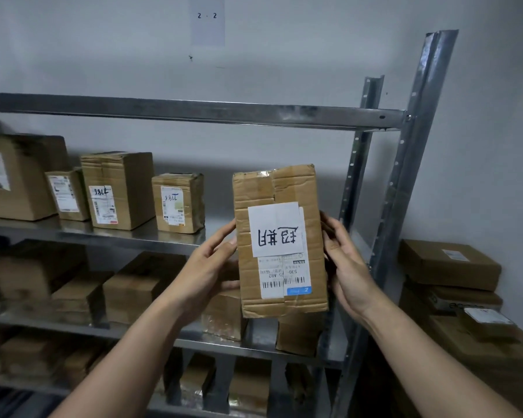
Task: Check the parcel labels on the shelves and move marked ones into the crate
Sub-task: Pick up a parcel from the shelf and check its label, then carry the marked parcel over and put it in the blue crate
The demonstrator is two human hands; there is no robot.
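Far to the left of the parcel (280, 242), a big box (15, 176) stands at the end of the shelf (73, 233). Closer to the parcel come a small box (67, 194), then a taller box (118, 188) with handwriting on its label, then a squat box (178, 202), also hand-marked. All four stand in a row with their printed labels facing out. Below and to the left of the parcel, the lower shelves carry more boxes (133, 285), too blurred to read. High above the parcel and a little to its left, a paper sheet (207, 19) on the wall reads "2 · 2".

The left hand (206, 267) grips the parcel's left edge, with the fingers laid against that side. The parcel is a worn cardboard box held upright in the air, lifted off the shelf in front of the rack's right end. A white slip (277, 229) with large black handwritten characters, upside down, is stuck on its front face. Just below the slip is a shipping label (284, 276) with barcodes, also upside down. The right hand (347, 267) clasps the parcel's right edge, fingers curled against it.

To the right of the parcel rises the rack's metal post (411, 176). Beyond it, a stack of boxes (447, 263) rests against the wall.
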